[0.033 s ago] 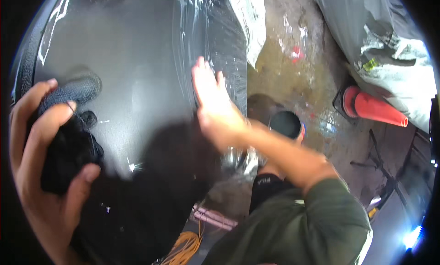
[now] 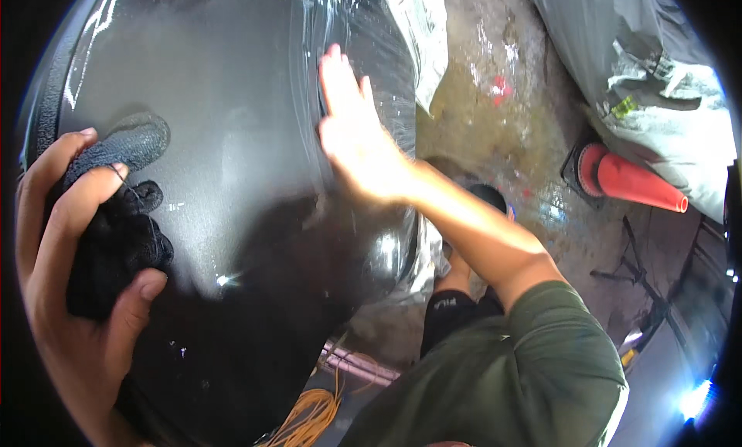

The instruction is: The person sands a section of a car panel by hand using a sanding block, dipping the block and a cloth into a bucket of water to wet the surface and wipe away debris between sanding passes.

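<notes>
My left hand [image 2: 104, 215] is curled around a bunched black glove [image 2: 120, 226] with textured, greyish fingertips, at the left of the dark panel. A thin thread hangs from the glove beside my fingers. Flat and with fingers stretched out, my right hand [image 2: 352, 126] lies on or just over the panel near its right edge, holding nothing. The broad, smooth dark panel [image 2: 201, 68] looks like a vehicle body part. Whitish streaks run along its surface by my right fingertips, and a shadow covers its near part.
Clear plastic sheeting [image 2: 427, 52] hangs along the panel's right edge. An orange cone [image 2: 638, 182] lies on the wet, stained floor [image 2: 495, 130] beside a grey cover [image 2: 610, 29]. An orange cord [image 2: 313, 416] is coiled at the near edge. A bright lamp [image 2: 696, 400] shines at lower right.
My right hand has slid forward along the panel, away from me, with the forearm following. My left hand keeps its grip on the glove almost in place.
</notes>
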`<act>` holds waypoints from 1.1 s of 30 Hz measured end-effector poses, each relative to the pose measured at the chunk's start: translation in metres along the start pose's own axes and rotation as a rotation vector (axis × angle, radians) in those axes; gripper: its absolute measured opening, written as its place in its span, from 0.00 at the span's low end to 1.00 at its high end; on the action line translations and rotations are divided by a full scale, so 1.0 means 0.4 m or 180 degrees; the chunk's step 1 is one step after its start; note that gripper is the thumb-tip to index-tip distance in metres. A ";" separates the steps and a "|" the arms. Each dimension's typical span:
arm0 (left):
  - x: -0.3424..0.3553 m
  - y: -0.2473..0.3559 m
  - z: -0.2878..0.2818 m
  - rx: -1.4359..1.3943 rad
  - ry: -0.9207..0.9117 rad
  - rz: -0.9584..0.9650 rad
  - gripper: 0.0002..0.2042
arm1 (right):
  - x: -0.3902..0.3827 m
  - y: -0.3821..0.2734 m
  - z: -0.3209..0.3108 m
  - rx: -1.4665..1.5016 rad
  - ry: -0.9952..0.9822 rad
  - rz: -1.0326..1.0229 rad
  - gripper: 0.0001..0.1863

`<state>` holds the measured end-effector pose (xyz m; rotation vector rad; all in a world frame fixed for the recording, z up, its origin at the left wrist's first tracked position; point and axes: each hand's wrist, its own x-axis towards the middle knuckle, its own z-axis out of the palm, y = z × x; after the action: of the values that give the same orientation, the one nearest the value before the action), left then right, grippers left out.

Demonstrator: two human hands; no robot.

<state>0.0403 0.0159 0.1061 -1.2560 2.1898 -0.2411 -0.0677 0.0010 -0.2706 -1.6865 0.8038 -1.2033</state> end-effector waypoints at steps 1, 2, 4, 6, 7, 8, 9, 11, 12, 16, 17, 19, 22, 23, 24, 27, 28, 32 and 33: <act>0.006 0.010 -0.019 0.0015 0.0042 0.0005 0.30 | 0.107 0.043 -0.054 0.0157 0.0159 0.0158 0.40; 0.003 0.009 -0.025 0.0133 0.0077 0.0025 0.31 | 0.160 0.076 -0.080 0.0174 0.0153 0.0060 0.41; -0.003 0.008 -0.009 0.0129 -0.0183 0.0106 0.31 | 0.063 0.053 -0.031 0.0164 -0.0147 0.0106 0.42; -0.023 0.001 -0.012 0.0095 -0.0222 -0.0003 0.31 | -0.185 -0.089 0.039 0.0321 -0.0559 -0.0078 0.44; -0.020 0.004 -0.016 0.0095 -0.0170 -0.0020 0.31 | -0.290 -0.112 0.079 0.0631 -0.0712 -0.0092 0.45; -0.014 0.010 -0.020 0.0100 -0.0117 -0.0025 0.31 | -0.240 -0.094 0.070 0.0630 -0.0710 -0.0126 0.45; -0.020 0.031 -0.012 -0.0054 -0.0033 -0.0069 0.32 | -0.158 -0.066 0.051 0.0045 -0.0589 -0.0123 0.44; -0.006 0.015 0.001 -0.0048 -0.0130 0.0167 0.33 | 0.027 0.017 -0.015 -0.0055 -0.0027 -0.0069 0.41; -0.003 0.011 -0.007 0.0027 -0.0041 0.0205 0.33 | 0.143 0.075 -0.048 -0.0026 0.0159 0.0030 0.40; -0.022 -0.012 0.008 0.0074 -0.0178 0.0135 0.34 | -0.028 -0.012 0.007 -0.0108 -0.0365 -0.0219 0.45; -0.024 -0.017 -0.007 0.0173 -0.0220 0.0146 0.33 | -0.162 -0.065 0.085 -0.0255 -0.0726 0.0094 0.48; -0.038 -0.017 -0.003 0.0278 -0.0256 0.0149 0.33 | -0.087 -0.040 0.061 -0.0317 -0.0566 -0.0119 0.46; -0.011 -0.010 0.028 -0.0367 0.0036 -0.0078 0.32 | 0.042 0.059 -0.009 -0.0135 -0.0060 -0.0047 0.43; -0.009 -0.003 0.012 -0.0521 0.0147 -0.0114 0.32 | 0.176 0.119 -0.078 -0.0063 0.0228 -0.0192 0.43; -0.034 -0.002 -0.001 -0.0397 0.0096 -0.0135 0.32 | 0.190 0.089 -0.062 -0.0054 0.0230 -0.0367 0.43; -0.040 -0.010 -0.007 -0.0088 -0.0339 0.0016 0.32 | 0.082 0.030 0.016 -0.0780 0.0139 -0.0324 0.48; -0.046 -0.006 -0.012 0.0109 -0.0397 -0.0028 0.32 | 0.117 0.039 0.016 -0.0694 0.0189 -0.0359 0.46; -0.026 0.040 -0.010 0.0369 -0.0221 -0.0393 0.33 | 0.147 0.068 -0.004 -0.0366 0.0368 -0.0167 0.42; -0.020 0.044 -0.010 0.0360 -0.0230 -0.0347 0.33 | 0.149 0.078 -0.014 -0.0289 0.0416 -0.0092 0.40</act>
<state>0.0283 0.0315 0.1051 -1.3020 2.0203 -0.3529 -0.0541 -0.0649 -0.2763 -1.7110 0.9288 -1.3252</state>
